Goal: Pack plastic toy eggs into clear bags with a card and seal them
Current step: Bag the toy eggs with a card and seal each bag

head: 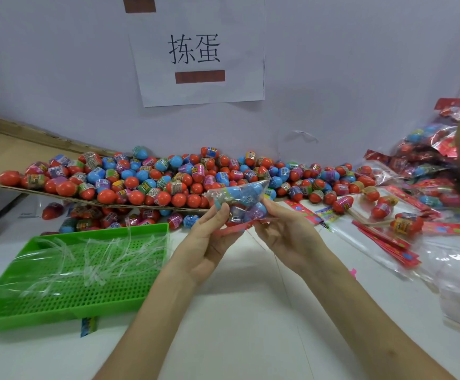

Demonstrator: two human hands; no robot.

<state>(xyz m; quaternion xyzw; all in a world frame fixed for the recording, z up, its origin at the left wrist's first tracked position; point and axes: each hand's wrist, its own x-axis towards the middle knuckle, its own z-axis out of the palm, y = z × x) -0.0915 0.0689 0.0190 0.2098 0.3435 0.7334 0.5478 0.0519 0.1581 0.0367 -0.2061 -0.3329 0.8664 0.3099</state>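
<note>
Gripping egg-filled clear bag [239,197] above white table [250,311], left hand [209,239] curled under its left end, right hand [285,231] pinching its right side; hiding most of red card [231,229] at bag's near edge, egg count unclear. Losing packed bags [428,154] past right edge. Heaping loose eggs [154,182] on far cardboard [9,144]; green tray [45,316] near left, paper sign [201,50] on wall [332,64].

white table [250,311] carries a green tray [72,305], cardboard sheet [9,149], loose eggs [341,205]

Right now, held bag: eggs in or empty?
Filled: clear bag held by left hand and right hand shows blue eggs inside. Seal: cannot tell.
</note>
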